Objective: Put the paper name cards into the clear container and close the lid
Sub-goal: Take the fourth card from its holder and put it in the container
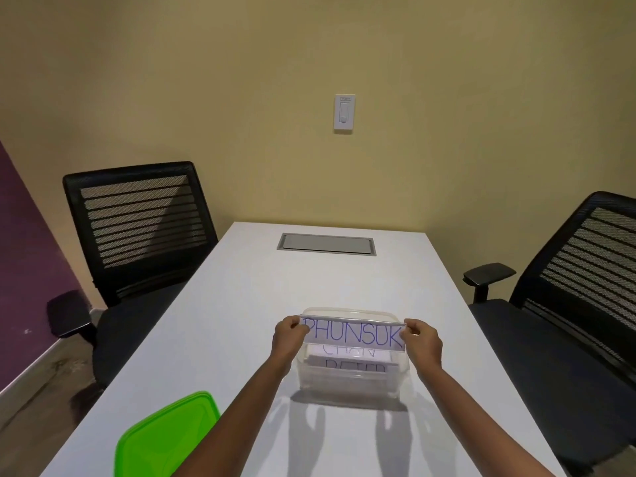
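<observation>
"PHUNSUK" in blue marker on paper card (354, 335) held over clear container (347, 383). Inside container: card (347, 352) partly reading "CHAN", lower card (358, 368) lettering cut off, unreadable.

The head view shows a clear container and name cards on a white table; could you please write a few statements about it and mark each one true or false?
1. Both hands, the left hand and the right hand, hold the white paper name card with blue lettering by its ends. True.
2. That card is held above the clear plastic container. True.
3. The bright green plastic lid is closed on the container. False: it lies on the white table, to the left and nearer the camera.
4. The container is empty. False: other white cards lie inside.
5. A black mesh office chair stands at each long side. True.
</observation>
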### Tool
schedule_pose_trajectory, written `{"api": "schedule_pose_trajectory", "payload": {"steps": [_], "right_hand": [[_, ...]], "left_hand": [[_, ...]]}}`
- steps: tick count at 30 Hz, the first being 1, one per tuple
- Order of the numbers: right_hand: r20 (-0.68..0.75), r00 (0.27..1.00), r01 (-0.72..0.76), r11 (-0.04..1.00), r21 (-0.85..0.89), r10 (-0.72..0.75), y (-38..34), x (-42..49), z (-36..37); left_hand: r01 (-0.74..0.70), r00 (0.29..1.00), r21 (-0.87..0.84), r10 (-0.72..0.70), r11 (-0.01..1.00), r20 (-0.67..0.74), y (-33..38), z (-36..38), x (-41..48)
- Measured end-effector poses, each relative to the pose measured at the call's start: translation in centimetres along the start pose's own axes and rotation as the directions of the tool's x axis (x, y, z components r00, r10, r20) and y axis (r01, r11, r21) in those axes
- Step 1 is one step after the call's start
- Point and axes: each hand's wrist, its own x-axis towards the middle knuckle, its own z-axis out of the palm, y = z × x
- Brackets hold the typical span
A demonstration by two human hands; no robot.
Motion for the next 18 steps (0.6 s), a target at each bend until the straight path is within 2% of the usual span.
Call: {"api": "schedule_pose_trajectory", "payload": {"steps": [7, 14, 18], "right_hand": [[0.129, 0.992, 0.007, 0.986, -0.167, 0.015, -0.2, 2.8, 1.5], [0.188, 0.979, -0.03, 0.972, -0.234, 0.075, 0.6, 4.2, 4.0], [0.22, 0.97, -0.036, 0.961, -0.273, 0.099, 1.4, 4.7, 5.6]], "left_hand": [[0.069, 0.997, 0.075, -0.072, 0.995, 0.037, -0.1, 2.0, 3.6], [0.097, 0.994, 0.245, -0.104, 0.965, 0.014, -1.0, 4.5, 5.9], [0.1, 0.992, 0.391, -0.124, 0.915, 0.035, -1.4, 5.2, 6.7]]}}
